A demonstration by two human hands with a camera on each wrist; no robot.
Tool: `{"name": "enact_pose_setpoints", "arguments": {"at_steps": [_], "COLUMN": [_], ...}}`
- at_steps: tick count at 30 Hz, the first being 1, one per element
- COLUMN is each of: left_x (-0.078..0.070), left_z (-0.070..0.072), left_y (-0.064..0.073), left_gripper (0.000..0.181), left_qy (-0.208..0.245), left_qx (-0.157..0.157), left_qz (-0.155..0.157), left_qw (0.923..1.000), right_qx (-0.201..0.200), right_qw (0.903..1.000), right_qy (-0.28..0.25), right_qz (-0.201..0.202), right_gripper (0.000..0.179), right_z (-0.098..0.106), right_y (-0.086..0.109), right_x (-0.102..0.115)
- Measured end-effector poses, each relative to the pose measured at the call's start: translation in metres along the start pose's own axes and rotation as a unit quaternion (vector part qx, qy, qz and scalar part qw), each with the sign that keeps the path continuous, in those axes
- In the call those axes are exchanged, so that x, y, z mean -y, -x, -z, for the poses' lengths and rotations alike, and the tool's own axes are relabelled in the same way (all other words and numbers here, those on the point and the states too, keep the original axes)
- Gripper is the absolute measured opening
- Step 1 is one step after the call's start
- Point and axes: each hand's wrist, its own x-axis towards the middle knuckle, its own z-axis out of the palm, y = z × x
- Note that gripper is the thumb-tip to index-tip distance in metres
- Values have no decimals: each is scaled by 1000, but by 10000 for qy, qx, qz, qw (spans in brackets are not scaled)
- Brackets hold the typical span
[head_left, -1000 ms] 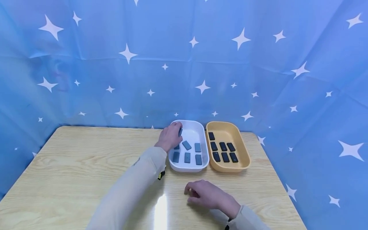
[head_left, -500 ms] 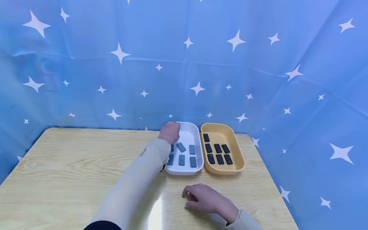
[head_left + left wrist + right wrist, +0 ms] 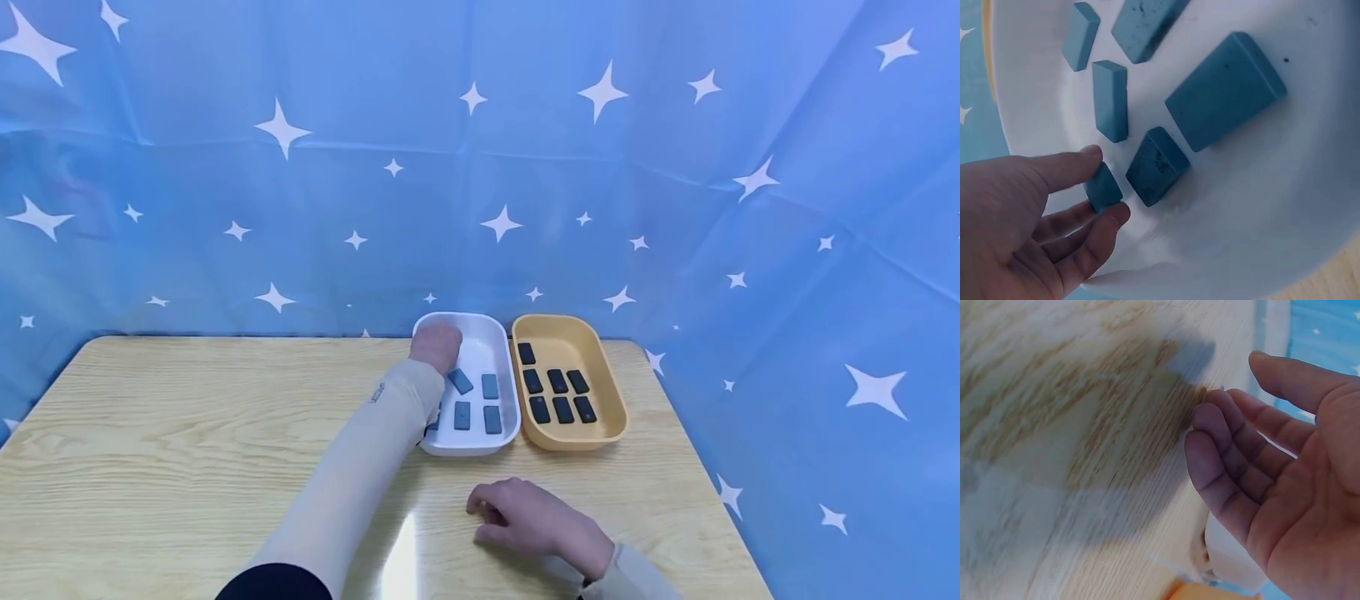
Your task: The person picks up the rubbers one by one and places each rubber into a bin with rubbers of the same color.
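Note:
My left hand [image 3: 437, 344] reaches into the far left part of a white tray [image 3: 483, 342]. The left wrist view shows this hand pinching a small teal block [image 3: 1104, 189] between thumb and fingertips, low over the tray floor. Close beside it lies another teal block [image 3: 1157, 167] with dark smudges, and several more lie around. From the head view, the pinched block is hidden behind the hand. My right hand [image 3: 534, 518] hovers over or rests on the wooden table in front of the trays, its fingers loosely curled around nothing.
A yellow tray [image 3: 613, 418] stands against the right side of the white one, with several black blocks [image 3: 557, 381] set in rough rows. Wooden table [image 3: 187, 450] stretches left and in front. A blue curtain [image 3: 420, 242] with white stars hangs behind.
The head view has shifted, so everything sits further left. My left hand has come slightly rightward over the tray, and the block at its fingertips is now hidden there. The right hand stays put.

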Motion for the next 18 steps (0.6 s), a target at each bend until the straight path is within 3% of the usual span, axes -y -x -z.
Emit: {"name": "enact_pose_setpoints", "arguments": {"at_steps": [6,14,18], "left_x": [0,-1,-3], "left_z": [0,-4,1], "left_y": [-1,-3,-3], "left_gripper": [20,24,23], "left_qy": [-81,-76,-105], "left_qx": [-51,139,131], "left_qz": [148,242,130], "left_qw": [9998,9996,9998], "right_qx": [-89,16,2], "right_qw": [9999,10000,9999], "right_qy": [79,-84,-76], "right_qz": [77,-38,-108], "right_gripper": [23,25,25], "right_z": [0,0,1], "right_y": [-1,-2,-1], "right_x": [2,3,0]}}
